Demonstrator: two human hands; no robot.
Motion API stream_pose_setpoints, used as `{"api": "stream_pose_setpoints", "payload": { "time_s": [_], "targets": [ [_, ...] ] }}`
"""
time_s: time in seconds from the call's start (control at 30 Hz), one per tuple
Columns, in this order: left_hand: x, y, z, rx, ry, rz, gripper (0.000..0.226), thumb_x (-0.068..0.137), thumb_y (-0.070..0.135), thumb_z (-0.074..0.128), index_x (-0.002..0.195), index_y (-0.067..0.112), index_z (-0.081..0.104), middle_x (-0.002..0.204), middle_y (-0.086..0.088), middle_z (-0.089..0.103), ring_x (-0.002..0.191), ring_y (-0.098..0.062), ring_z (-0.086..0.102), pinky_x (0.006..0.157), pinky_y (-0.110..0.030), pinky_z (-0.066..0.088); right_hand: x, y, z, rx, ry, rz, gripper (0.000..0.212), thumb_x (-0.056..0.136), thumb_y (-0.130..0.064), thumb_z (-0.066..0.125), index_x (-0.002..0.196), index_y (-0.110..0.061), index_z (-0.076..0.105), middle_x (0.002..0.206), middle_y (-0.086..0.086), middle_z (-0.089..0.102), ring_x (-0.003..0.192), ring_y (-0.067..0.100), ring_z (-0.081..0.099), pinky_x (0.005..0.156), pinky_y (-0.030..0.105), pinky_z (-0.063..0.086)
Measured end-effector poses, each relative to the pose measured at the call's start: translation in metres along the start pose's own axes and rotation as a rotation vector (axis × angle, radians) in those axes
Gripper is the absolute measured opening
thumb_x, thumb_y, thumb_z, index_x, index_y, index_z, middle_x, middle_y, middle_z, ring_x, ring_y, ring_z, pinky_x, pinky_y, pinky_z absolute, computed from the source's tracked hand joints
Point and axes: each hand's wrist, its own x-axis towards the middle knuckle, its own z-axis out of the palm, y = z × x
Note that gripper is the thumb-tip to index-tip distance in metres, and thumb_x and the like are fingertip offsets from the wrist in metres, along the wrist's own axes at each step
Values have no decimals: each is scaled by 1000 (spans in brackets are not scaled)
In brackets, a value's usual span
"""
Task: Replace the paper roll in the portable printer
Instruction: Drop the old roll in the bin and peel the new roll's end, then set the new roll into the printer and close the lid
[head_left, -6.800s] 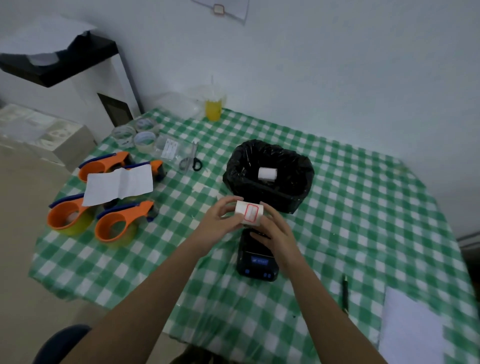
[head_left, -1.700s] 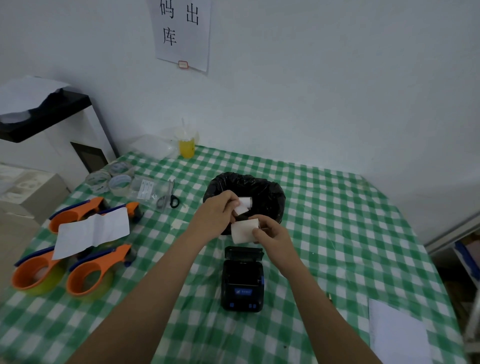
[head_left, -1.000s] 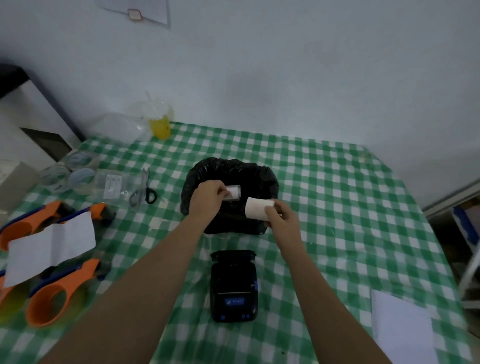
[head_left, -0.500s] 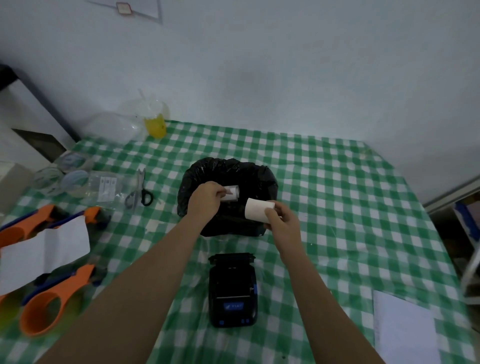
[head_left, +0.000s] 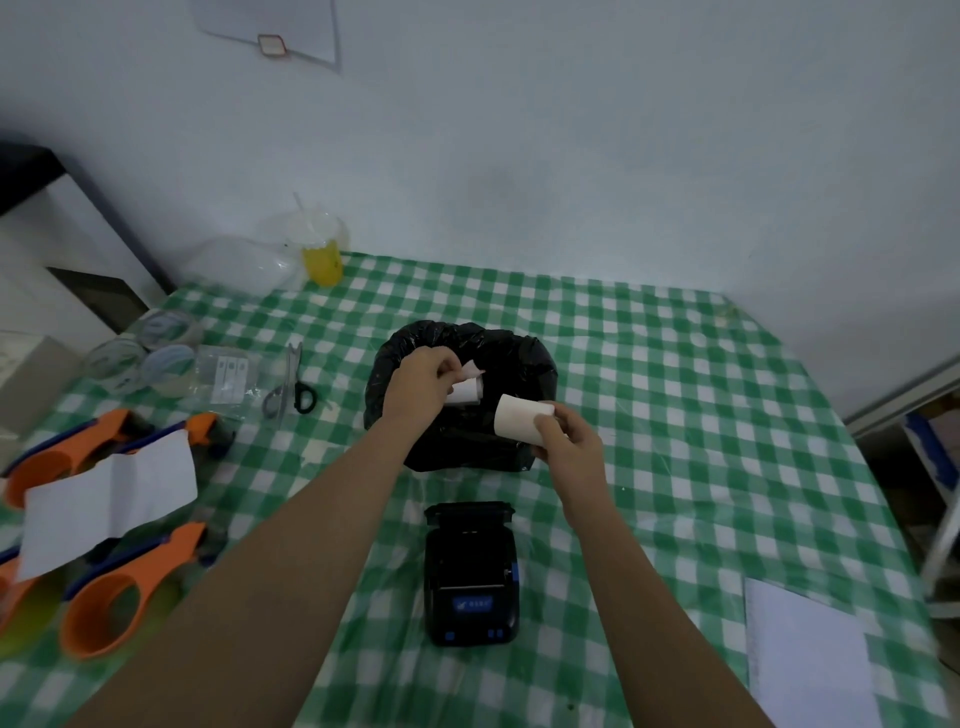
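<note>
A black portable printer (head_left: 471, 574) lies on the green checked tablecloth (head_left: 675, 415) in front of me, with its lid open at the far end. Beyond it stands a bin lined with a black bag (head_left: 524, 353). My left hand (head_left: 421, 384) is over the bin's opening and pinches a small white scrap of paper (head_left: 467, 387). My right hand (head_left: 569, 441) is at the bin's near right rim and holds a white paper roll (head_left: 519, 418) on its side.
Left of the bin lie scissors (head_left: 291, 387), clear tape rolls (head_left: 132, 353) and a plastic sleeve. Orange tape dispensers (head_left: 111, 608) with a white sheet (head_left: 104, 499) across them fill the near left. A yellow drink cup (head_left: 322, 254) stands at the back. White paper (head_left: 810, 660) lies near right.
Both hands rose from above the printer to the bin. The left hand peeled a small piece off the roll and moved it over the bin. In the last half second almost nothing shifted.
</note>
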Motion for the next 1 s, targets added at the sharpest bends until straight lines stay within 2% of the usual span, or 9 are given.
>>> {"api": "stream_pose_setpoints", "payload": {
  "time_s": [0.2, 0.37, 0.43, 0.53, 0.63, 0.67, 0.8, 0.9, 1.0],
  "targets": [
    [4, -2, 2, 187, -47, 12, 26, 93, 20, 51, 112, 14, 66, 114, -9, 57, 101, -25, 58, 82, -32, 44, -4, -2, 0, -4, -13, -12, 18, 88, -11, 53, 104, -14, 61, 93, -6, 57, 85, 9, 56, 73, 27, 53],
    [-8, 8, -3, 75, -62, 16, 30, 92, 25, 52, 119, 16, 62, 114, -8, 56, 102, -23, 56, 82, -26, 40, -6, -4, 2, 28, -24, -7, 19, 89, -10, 53, 106, -13, 61, 94, -6, 57, 88, 8, 57, 71, 22, 53],
    [-18, 14, -7, -44, -150, 14, 32, 93, 30, 50, 120, 18, 60, 119, -7, 57, 102, -19, 58, 86, -24, 44, -8, -4, 3, 53, -31, 0, 20, 89, -10, 53, 108, -12, 61, 96, -7, 58, 89, 8, 57, 72, 22, 54],
    [-41, 22, -13, -175, -292, 9, 35, 95, 33, 44, 123, 17, 58, 123, -6, 61, 96, -14, 62, 77, -14, 50, -12, -5, 2, 101, -68, 19, 23, 90, -9, 52, 112, -11, 59, 98, -6, 57, 92, 10, 58, 77, 25, 54],
    [-62, 24, -17, -214, -339, -19, 37, 93, 34, 48, 127, 21, 53, 123, -4, 60, 102, -21, 63, 88, -38, 56, -18, -5, 1, 116, -140, 22, 27, 90, -8, 51, 116, -8, 59, 101, -3, 58, 94, 14, 59, 80, 27, 55],
    [-69, 23, -19, -252, -352, -27, 40, 91, 34, 53, 129, 23, 50, 123, -1, 58, 100, -20, 64, 90, -41, 56, -21, -4, 0, 115, -161, 21, 28, 90, -8, 51, 117, -9, 59, 102, -2, 59, 95, 15, 59, 81, 28, 55],
    [-93, 16, -23, -371, -419, 1, 57, 82, 25, 67, 134, 29, 43, 123, 8, 54, 101, -11, 64, 93, -35, 54, -36, 1, -4, 55, -245, 6, 29, 91, -10, 51, 119, -13, 59, 104, 3, 62, 97, 19, 61, 84, 31, 56],
    [-105, 9, -24, -325, -424, 26, 47, 78, 30, 71, 122, 31, 54, 124, 4, 59, 102, -14, 64, 91, -36, 54, -50, 6, -7, -1, -309, -14, 28, 92, -10, 51, 118, -17, 59, 103, 2, 64, 95, 18, 63, 83, 30, 57],
    [-119, 2, -21, -297, -417, 7, 43, 74, 29, 75, 113, 33, 58, 115, 3, 63, 98, -14, 64, 87, -33, 55, -62, 16, -12, -229, -321, -145, 31, 91, -12, 54, 119, -24, 57, 112, 1, 61, 102, 16, 59, 80, 23, 55]
  ]
}}
